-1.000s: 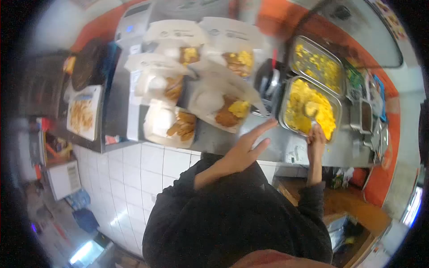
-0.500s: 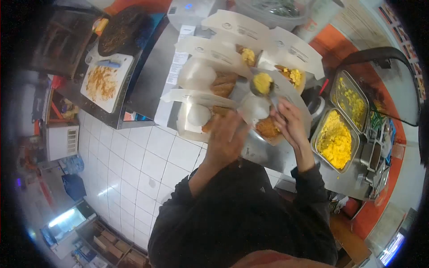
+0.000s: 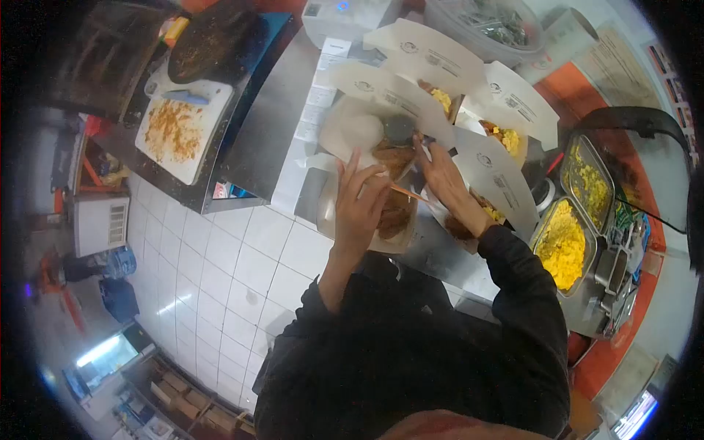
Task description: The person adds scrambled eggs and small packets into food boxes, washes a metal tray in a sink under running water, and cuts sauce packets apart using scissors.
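Note:
My right hand (image 3: 446, 180) is closed on the handle of a serving spoon (image 3: 400, 129). Its grey bowl is turned over above the middle-left paper food box, beside a pale dome of rice (image 3: 362, 134) and a piece of browned meat (image 3: 394, 158). My left hand (image 3: 359, 202) has its fingers stretched and apart at the near edge of that box, over the nearest box (image 3: 328, 176). Browned meat (image 3: 396, 214) lies in this nearest box. A thin orange strip (image 3: 408, 193) runs between my hands; I cannot tell what it is. Under my right wrist, another box (image 3: 493, 165) holds meat and yellow egg.
Further back, two lidded boxes (image 3: 425, 57) (image 3: 518, 103) hold food topped with egg. Metal trays of scrambled egg (image 3: 563, 246) (image 3: 589, 183) stand at right. A stained cutting board (image 3: 180, 132) with a knife (image 3: 185, 97) lies at left, beside a dark round block (image 3: 216, 48).
My right hand has moved left with the spoon, whose bowl held egg and is now turned over above the middle-left box. Egg now shows in the right-hand near box. My left hand shifted slightly.

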Action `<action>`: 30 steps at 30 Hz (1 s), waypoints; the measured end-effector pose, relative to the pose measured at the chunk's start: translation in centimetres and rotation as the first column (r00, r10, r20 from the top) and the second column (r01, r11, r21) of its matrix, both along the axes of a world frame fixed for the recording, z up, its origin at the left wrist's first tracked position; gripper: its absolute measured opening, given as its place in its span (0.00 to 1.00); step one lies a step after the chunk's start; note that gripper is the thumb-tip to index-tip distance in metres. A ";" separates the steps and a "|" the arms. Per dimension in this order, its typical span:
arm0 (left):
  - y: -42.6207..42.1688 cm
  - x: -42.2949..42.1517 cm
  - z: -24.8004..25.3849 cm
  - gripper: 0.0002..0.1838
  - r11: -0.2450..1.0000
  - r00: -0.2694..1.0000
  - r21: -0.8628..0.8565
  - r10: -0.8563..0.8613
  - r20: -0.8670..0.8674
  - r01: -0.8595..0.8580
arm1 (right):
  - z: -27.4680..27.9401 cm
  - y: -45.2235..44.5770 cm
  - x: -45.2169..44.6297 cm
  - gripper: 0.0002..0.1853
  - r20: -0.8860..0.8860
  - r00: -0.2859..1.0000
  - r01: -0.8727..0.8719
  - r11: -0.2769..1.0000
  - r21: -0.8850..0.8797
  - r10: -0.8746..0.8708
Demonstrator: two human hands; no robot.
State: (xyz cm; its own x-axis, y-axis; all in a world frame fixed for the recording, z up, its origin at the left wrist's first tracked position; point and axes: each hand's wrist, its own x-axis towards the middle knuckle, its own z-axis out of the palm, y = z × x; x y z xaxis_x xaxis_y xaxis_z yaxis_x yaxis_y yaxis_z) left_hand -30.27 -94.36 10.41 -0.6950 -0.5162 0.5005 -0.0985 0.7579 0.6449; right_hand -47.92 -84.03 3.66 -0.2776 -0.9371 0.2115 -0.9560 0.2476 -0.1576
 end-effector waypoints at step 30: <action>33.0 -11.3 -4.2 0.37 -0.624 0.722 0.773 -0.587 -0.367 -0.114 | 3.3 35.5 -6.2 0.12 0.013 0.779 0.583 0.731 0.354 -0.627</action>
State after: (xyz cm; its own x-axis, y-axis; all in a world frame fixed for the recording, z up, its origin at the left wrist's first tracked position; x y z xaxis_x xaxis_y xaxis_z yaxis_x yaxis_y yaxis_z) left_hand -41.60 -61.35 6.18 -0.7844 0.4718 -0.4026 -0.5978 -0.7480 0.2882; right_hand -54.13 -48.52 6.98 -0.8117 -0.5676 -0.1378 -0.5634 0.8231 -0.0717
